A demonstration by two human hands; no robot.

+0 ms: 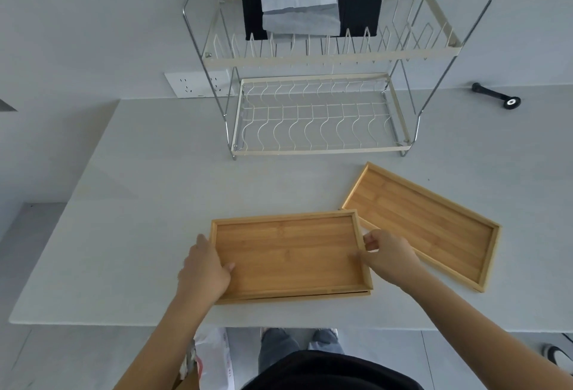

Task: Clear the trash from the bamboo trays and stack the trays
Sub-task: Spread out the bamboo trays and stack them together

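Note:
An empty bamboo tray (288,253) lies near the table's front edge, resting on top of another tray whose front edge (341,294) shows just beneath it. My left hand (204,268) grips its left rim, thumb inside the tray. My right hand (389,254) grips its right rim, thumb inside as well. A third bamboo tray (424,222), also empty, lies angled on the table to the right, its near corner partly under the held tray and my right hand. No trash shows in any tray.
A two-tier wire dish rack (316,123) stands at the back with dark and white cloths (297,5) on top. A black tool (496,95) lies far right. A white plastic bag (210,358) sits on the floor below the table (124,234) edge.

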